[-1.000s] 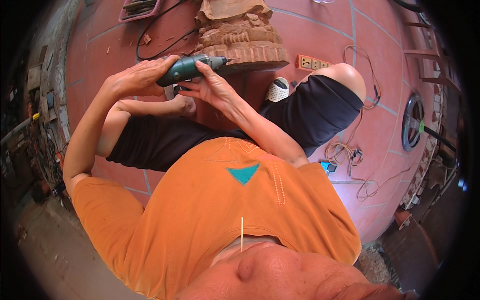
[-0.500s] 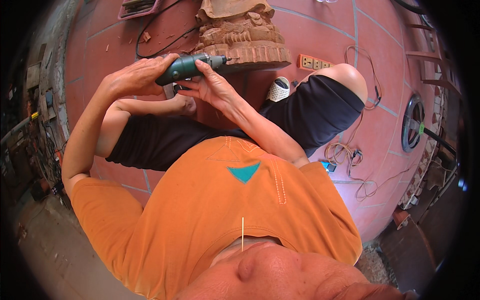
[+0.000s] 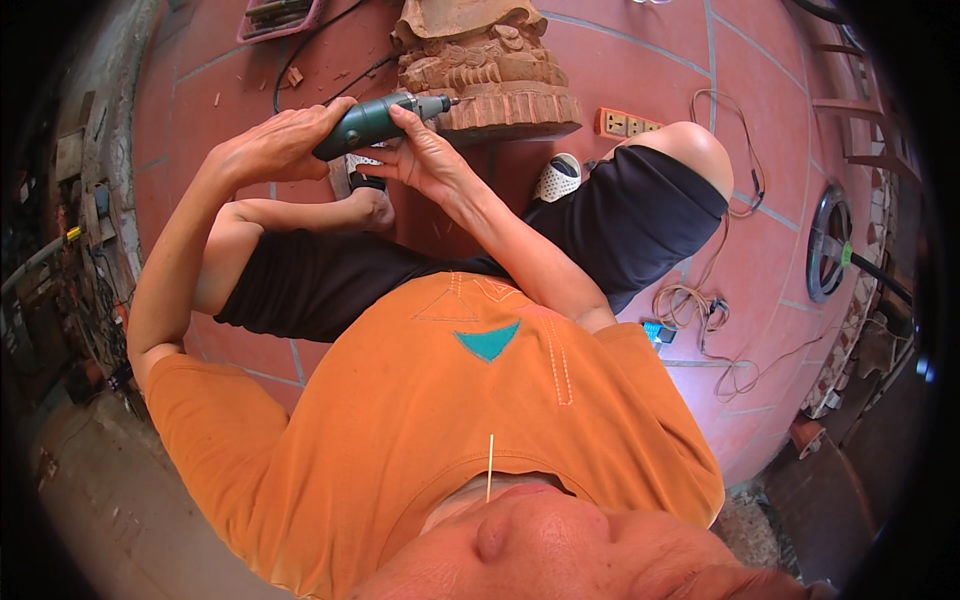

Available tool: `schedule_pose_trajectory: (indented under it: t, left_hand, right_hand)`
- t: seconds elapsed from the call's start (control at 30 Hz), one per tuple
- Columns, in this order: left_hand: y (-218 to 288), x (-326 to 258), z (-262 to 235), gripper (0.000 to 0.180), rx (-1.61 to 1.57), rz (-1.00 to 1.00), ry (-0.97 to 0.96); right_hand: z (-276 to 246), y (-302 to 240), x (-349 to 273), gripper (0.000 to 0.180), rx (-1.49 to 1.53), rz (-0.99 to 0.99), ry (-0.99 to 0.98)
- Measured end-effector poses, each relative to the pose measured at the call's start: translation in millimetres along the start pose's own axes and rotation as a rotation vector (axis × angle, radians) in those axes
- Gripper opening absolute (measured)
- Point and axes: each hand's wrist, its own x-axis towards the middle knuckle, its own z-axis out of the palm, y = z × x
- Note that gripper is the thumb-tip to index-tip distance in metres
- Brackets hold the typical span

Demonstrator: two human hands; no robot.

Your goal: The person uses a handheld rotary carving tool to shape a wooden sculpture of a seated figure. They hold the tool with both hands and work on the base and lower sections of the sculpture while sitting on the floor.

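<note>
A dark green rotary tool lies level across both hands, its thin bit pointing right at the carved wooden base. My left hand wraps round the tool's rear end from the left. Near the collar, my right hand pinches the tool with the thumb on top; its other fingers trail loosely below. The brown wood carving stands on the floor just ahead, with ridged bands along its bottom edge. The bit's tip is close to that edge; whether it touches, I cannot tell.
A pink tray of tools sits at the far left, near a black cable and wood chips. Right of the carving lies an orange socket strip. A coiled brown cord and a round black-rimmed fan-like object are farther right.
The tool and both hands have moved slightly up and away from me, with the bit now higher against the carving's lower edge. The grip looks the same.
</note>
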Motion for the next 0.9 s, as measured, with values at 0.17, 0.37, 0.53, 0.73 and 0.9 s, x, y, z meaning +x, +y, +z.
schedule_pose_trajectory:
  t: [0.17,0.37,0.53,0.73,0.9]
  left_hand:
    - [0,0,2,0.084,-0.010,0.005,-0.004]
    - [8,-2,1,0.086,-0.034,0.017,-0.026]
    - [5,-4,4,0.087,-0.043,0.041,-0.028]
    - [10,-7,2,0.087,-0.038,0.069,-0.025]
    - [12,-9,-1,0.081,-0.011,0.068,-0.031]
  right_hand:
    - [0,1,-2,0.055,0.003,-0.004,0.006]
    - [-1,5,-9,0.056,0.003,0.012,0.007]
    - [0,9,-16,0.059,0.009,0.028,0.014]
    - [5,8,-24,0.059,0.015,0.043,0.014]
    - [10,9,-31,0.058,0.041,0.049,0.023]
